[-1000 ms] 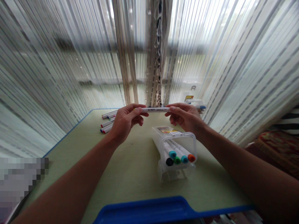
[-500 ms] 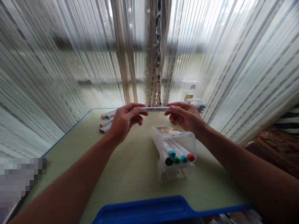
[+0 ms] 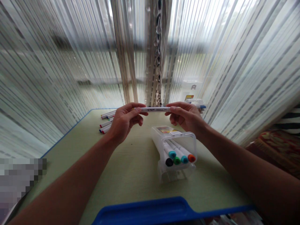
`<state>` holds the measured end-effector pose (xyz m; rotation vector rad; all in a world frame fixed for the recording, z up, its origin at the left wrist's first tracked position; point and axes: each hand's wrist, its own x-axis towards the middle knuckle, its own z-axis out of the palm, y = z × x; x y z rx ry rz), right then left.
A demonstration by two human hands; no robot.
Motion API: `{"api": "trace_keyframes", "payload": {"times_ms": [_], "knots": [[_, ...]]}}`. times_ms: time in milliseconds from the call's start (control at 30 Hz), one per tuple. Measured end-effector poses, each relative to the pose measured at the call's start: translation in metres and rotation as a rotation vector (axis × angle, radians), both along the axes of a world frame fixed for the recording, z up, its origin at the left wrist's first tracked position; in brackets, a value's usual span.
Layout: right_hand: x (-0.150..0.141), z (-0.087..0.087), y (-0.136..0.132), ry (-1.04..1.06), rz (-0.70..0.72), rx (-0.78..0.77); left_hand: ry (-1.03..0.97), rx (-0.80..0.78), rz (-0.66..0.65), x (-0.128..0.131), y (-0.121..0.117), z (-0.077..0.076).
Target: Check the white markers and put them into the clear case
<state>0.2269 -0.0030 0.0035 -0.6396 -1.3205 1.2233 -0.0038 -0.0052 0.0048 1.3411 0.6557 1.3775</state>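
A white marker pen (image 3: 157, 109) with dark print is held level above the far part of the table. My left hand (image 3: 127, 120) pinches its left end between thumb and fingers, and my right hand (image 3: 184, 115) pinches the right end; both tips are covered by fingers. Below and nearer to me, a clear plastic case (image 3: 195, 142) lies on its side with its mouth facing me. Several white markers (image 3: 179, 148) with black, green, blue and orange caps rest inside it. Loose markers (image 3: 106, 126) lie beyond my left wrist, partly hidden by that hand.
The pale green table (image 3: 131, 175) has a blue edge and a blue tray (image 3: 145, 210) along its front. A clear plastic box (image 3: 195, 103) with a blue item stands behind my right hand. Striped string curtains (image 3: 70, 62) hang behind the table. Patterned fabric (image 3: 274, 150) is at the right.
Both hands keep the same pinch on the marker, which stays level. The whole view has shifted very slightly; the case and loose markers lie as before.
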Motion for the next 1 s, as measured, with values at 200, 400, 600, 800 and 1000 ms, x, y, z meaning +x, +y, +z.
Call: {"api": "trace_keyframes", "payload": {"times_ms": [200,400,600,800,1000], "knots": [[0.0005,0.0003,0.0006,-0.012,-0.003,0.009,0.003,0.013,-0.008,-0.0008,0.0001,0.0001],[-0.0001,0.0000,-0.0008,-0.011,-0.009,0.010,0.003,0.010,-0.013,-0.0001,-0.0010,0.0008],[-0.0008,0.0013,-0.0012,-0.017,-0.016,-0.003,-0.001,0.014,-0.024,-0.0018,0.0007,-0.0016],[-0.0005,0.0014,-0.0015,-0.012,0.001,0.013,0.005,-0.003,-0.009,-0.0016,-0.0001,-0.0001],[0.0000,0.0006,-0.0010,-0.012,0.009,0.022,0.011,-0.005,-0.001,-0.0013,-0.0010,-0.0005]]}}
